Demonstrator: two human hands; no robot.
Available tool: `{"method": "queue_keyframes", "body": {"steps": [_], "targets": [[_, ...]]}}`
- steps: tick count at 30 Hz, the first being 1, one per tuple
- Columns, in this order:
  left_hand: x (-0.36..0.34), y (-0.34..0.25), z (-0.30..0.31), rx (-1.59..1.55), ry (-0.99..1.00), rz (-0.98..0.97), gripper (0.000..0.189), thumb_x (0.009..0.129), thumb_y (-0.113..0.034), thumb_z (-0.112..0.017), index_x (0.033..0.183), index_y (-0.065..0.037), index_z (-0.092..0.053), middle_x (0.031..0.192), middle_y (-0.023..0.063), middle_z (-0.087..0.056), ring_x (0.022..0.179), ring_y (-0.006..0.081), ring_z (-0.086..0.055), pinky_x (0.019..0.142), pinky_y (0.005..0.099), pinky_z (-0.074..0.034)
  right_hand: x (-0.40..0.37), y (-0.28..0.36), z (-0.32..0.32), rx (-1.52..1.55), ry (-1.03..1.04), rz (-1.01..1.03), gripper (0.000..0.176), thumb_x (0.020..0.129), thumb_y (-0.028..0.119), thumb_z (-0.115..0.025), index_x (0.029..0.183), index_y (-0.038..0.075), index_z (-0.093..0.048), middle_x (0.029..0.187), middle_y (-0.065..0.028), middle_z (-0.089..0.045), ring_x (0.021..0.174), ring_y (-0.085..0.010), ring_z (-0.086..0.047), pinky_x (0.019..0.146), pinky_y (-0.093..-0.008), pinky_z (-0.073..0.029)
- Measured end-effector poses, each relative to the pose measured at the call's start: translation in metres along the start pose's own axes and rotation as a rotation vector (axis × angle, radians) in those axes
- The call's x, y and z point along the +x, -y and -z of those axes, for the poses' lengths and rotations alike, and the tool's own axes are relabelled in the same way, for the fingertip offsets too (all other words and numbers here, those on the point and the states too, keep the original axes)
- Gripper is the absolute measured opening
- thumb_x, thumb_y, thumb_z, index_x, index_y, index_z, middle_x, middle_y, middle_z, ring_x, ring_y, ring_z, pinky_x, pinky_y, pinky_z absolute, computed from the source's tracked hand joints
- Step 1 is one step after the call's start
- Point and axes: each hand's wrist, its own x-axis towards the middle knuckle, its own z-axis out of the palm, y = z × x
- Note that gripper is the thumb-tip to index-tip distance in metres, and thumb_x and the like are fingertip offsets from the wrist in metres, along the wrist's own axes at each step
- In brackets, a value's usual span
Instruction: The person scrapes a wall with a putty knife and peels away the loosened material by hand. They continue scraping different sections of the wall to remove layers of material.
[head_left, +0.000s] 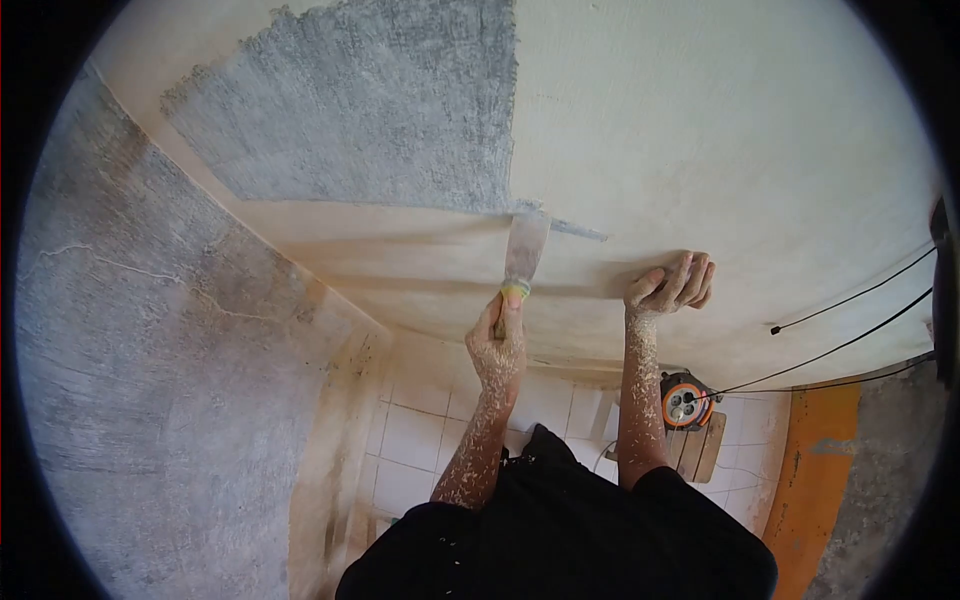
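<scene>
1. The left hand [497, 345] is closed round the handle of the scraper [524, 250], whose blade tip touches the ceiling [720, 130] at the lower edge of the grey patch [370, 100]
2. The scraper looks light, with a thin, stiff, slightly springy blade; it is best held by the handle, which dust may make slippery
3. The right hand [672, 285], near the blade, lies with bent fingers against the ceiling; whether it grips anything cannot be told
4. The wall [150, 350] closes in on the left; the ceiling lies open to the right, up to the cables [850, 345]
</scene>
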Motion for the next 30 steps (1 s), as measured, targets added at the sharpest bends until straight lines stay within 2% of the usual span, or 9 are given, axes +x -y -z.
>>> {"method": "queue_keyframes", "body": {"steps": [3, 5, 8, 12, 13, 20, 23, 25, 30], "targets": [[0.000, -0.001, -0.006, -0.036, -0.021, -0.021, 0.038, 0.094, -0.028, -0.060, 0.110, 0.006, -0.064, 0.061, -0.0044, -0.050, 0.054, 0.0020, -0.039, 0.048, 0.0205, -0.033, 0.003, -0.001, 0.001, 0.001, -0.010, 0.047, 0.046, 0.091, 0.023, -0.042, 0.129, 0.000, -0.052, 0.139, -0.0167, -0.045, 0.133, -0.0309, -0.036, 0.108, -0.0464, -0.019], [0.005, -0.002, -0.005, -0.001, -0.017, -0.078, 0.038, 0.094, -0.028, -0.061, 0.110, 0.006, -0.064, 0.061, -0.0047, -0.049, 0.054, 0.0019, -0.039, 0.048, 0.0208, -0.032, 0.001, -0.001, 0.003, -0.023, 0.027, 0.025, 0.046, 0.091, 0.023, -0.042, 0.129, 0.000, -0.052, 0.138, -0.0167, -0.046, 0.133, -0.0310, -0.036, 0.108, -0.0464, -0.020], [-0.004, -0.004, -0.003, 0.019, 0.014, 0.015, 0.038, 0.094, -0.028, -0.061, 0.110, 0.006, -0.064, 0.062, -0.0036, -0.051, 0.054, 0.0021, -0.040, 0.048, 0.0213, -0.033, 0.000, -0.001, 0.005, 0.004, 0.011, 0.038, 0.045, 0.091, 0.023, -0.042, 0.129, 0.000, -0.052, 0.138, -0.0167, -0.046, 0.133, -0.0312, -0.036, 0.108, -0.0465, -0.020], [-0.005, -0.014, -0.005, 0.015, 0.018, 0.014, 0.038, 0.094, -0.028, -0.060, 0.110, 0.006, -0.064, 0.063, -0.0037, -0.051, 0.054, 0.0020, -0.040, 0.047, 0.0212, -0.033, 0.002, -0.002, 0.002, -0.007, 0.005, 0.046, 0.045, 0.091, 0.023, -0.042, 0.129, 0.000, -0.052, 0.139, -0.0165, -0.045, 0.133, -0.0312, -0.037, 0.108, -0.0464, -0.020], [-0.004, -0.014, -0.005, -0.018, 0.037, 0.028, 0.038, 0.094, -0.029, -0.060, 0.110, 0.006, -0.064, 0.063, -0.0037, -0.050, 0.054, 0.0020, -0.041, 0.047, 0.0211, -0.033, 0.000, -0.001, 0.003, -0.020, 0.025, -0.017, 0.046, 0.093, 0.031, -0.039, 0.128, 0.006, -0.054, 0.137, -0.0143, -0.047, 0.133, -0.0289, -0.036, 0.109, -0.0479, -0.017], [-0.008, -0.023, -0.008, -0.100, 0.057, 0.063, 0.038, 0.095, -0.029, -0.059, 0.109, 0.006, -0.064, 0.064, -0.0028, -0.051, 0.054, 0.0023, -0.042, 0.048, 0.0203, -0.036, -0.004, -0.003, -0.002, 0.007, -0.014, -0.005, 0.045, 0.092, 0.030, -0.040, 0.127, 0.005, -0.054, 0.138, -0.0137, -0.047, 0.134, -0.0295, -0.036, 0.109, -0.0482, -0.016], [-0.003, -0.019, -0.009, -0.050, 0.024, 0.007, 0.038, 0.095, -0.030, -0.059, 0.109, 0.006, -0.064, 0.064, -0.0027, -0.050, 0.054, 0.0026, -0.042, 0.048, 0.0207, -0.036, -0.004, -0.007, -0.002, -0.005, -0.011, -0.003, 0.045, 0.092, 0.030, -0.040, 0.127, 0.005, -0.054, 0.138, -0.0135, -0.047, 0.133, -0.0297, -0.036, 0.110, -0.0482, -0.016], [-0.010, -0.016, -0.002, -0.033, 0.048, 0.065, 0.040, 0.095, -0.031, -0.059, 0.109, 0.006, -0.064, 0.064, -0.0028, -0.050, 0.054, 0.0028, -0.042, 0.048, 0.0211, -0.036, -0.004, -0.005, -0.001, 0.000, -0.004, -0.003, 0.045, 0.092, 0.030, -0.039, 0.127, 0.005, -0.054, 0.138, -0.0135, -0.047, 0.133, -0.0296, -0.037, 0.110, -0.0482, -0.016], [-0.006, -0.026, -0.007, -0.020, 0.022, 0.043, 0.039, 0.094, -0.031, -0.060, 0.109, 0.006, -0.064, 0.063, -0.0040, -0.049, 0.052, 0.0024, -0.041, 0.047, 0.0207, -0.034, -0.004, -0.005, 0.005, -0.013, 0.001, 0.036, 0.045, 0.092, 0.025, -0.040, 0.128, 0.001, -0.053, 0.137, -0.0170, -0.047, 0.132, -0.0319, -0.038, 0.108, -0.0463, -0.020]]}}
